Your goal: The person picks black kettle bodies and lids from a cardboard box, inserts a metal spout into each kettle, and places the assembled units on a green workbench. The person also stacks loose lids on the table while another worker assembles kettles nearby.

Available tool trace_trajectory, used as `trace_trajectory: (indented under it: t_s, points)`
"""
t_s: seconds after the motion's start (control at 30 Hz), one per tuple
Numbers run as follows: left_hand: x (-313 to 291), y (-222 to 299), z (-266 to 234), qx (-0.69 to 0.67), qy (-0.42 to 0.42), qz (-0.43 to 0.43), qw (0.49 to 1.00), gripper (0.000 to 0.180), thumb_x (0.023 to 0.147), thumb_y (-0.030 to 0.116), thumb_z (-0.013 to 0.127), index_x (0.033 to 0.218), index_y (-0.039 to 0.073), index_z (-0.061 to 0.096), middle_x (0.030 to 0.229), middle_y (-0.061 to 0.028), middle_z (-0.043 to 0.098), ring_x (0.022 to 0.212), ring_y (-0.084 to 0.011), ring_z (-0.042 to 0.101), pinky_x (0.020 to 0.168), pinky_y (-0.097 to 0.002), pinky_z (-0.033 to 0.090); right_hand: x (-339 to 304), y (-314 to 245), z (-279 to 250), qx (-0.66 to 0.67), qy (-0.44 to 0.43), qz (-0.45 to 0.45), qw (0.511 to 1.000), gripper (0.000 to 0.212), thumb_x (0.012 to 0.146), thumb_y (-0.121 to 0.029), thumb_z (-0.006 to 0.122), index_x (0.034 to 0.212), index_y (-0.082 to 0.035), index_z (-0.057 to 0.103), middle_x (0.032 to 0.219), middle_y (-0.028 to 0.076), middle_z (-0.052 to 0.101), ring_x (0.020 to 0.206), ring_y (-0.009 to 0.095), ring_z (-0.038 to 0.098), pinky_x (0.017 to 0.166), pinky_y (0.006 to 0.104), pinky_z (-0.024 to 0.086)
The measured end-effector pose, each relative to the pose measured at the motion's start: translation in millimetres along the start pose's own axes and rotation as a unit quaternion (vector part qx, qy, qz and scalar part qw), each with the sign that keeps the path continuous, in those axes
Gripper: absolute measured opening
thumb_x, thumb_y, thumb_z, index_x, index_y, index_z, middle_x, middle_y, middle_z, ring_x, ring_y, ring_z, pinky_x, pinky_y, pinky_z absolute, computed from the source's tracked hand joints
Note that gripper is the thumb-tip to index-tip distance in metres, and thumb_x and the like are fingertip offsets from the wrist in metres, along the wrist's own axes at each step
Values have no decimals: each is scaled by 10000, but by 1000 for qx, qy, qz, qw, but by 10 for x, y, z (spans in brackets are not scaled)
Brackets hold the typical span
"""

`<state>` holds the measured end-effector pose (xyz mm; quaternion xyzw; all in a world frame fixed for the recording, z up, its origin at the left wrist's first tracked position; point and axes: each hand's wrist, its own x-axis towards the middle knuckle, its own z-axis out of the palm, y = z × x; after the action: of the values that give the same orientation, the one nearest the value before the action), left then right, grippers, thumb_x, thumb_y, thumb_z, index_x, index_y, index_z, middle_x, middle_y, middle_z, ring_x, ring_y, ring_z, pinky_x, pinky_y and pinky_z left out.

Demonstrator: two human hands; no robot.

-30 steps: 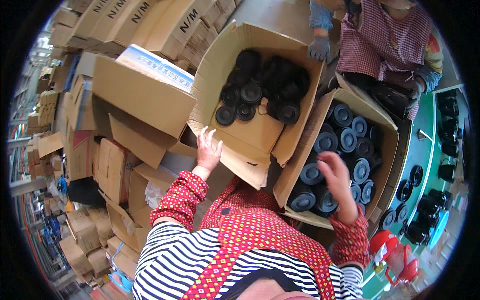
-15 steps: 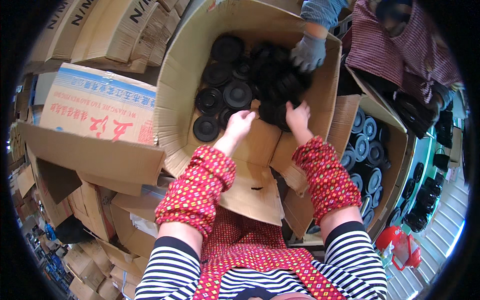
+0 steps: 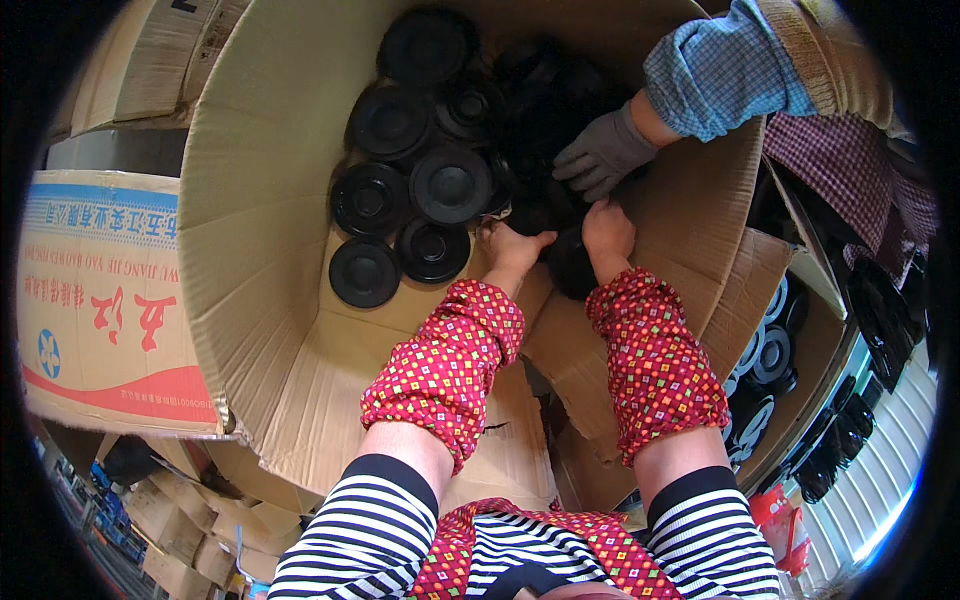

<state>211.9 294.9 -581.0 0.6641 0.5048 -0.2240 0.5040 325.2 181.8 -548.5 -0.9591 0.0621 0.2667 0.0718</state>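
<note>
Inside the open cardboard carton [image 3: 250,200], black round discs [image 3: 450,185] lie heaped. My left hand [image 3: 512,250] half-curls; my right hand [image 3: 608,238] bends beside one (whether either grips, I can't tell). The co-worker's gloved hand [image 3: 607,156], so near, could knock mine and scatter discs.

Printed carton [image 3: 110,305] — stacked brown boxes [image 3: 168,522].

Lids [image 3: 451,185] inside the middle carton [image 3: 240,220], box [image 3: 110,330] leftward, another carton [image 3: 815,352] rightward
</note>
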Motion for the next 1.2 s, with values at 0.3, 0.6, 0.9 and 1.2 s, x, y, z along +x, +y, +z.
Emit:
trace_trajectory:
  t_s: [0.3, 0.6, 0.9, 1.2]
  points:
    - [8, -265, 210, -235, -5, 146, 961, 710, 700, 267, 842, 1274, -55, 574, 1219, -252, 657, 1163, -360, 626, 1007, -431, 493, -235, 69, 164, 58, -84, 35, 994, 889, 1031, -718, 200, 1434, -12, 559, 1362, 365, 572, 1294, 514, 539, 1098, 566, 426]
    - [-285, -471, -78, -260, 13, 124, 957, 578, 716, 187, 817, 1187, -55, 584, 1113, -195, 705, 1039, -290, 684, 899, -392, 536, -1007, 63, 65, -21, -40, -123, 991, 494, 987, -280, 564, 1462, -155, 514, 1355, 300, 546, 1083, 496, 651, 957, 532, 540]
    - [-821, -360, -921, -253, 43, 81, 963, 714, 734, 219, 812, 1347, -36, 550, 1210, -185, 695, 1118, -299, 659, 997, -375, 503, -1654, -2, -717, 137, 8, -208, 969, 731, 889, -88, 645, 1564, -180, 380, 1341, 283, 608, 1136, 476, 635, 982, 497, 527]
    - [-2547, 112, -1721, -422, -73, 297, 854, 587, 860, 131, 826, 1350, 26, 520, 1229, -77, 668, 1099, -167, 632, 954, -328, 538, -3213, -93, -2073, 161, 212, -473, 840, 664, 757, -55, 783, 1394, -63, 596, 1281, 174, 684, 1007, 348, 680, 889, 408, 574]
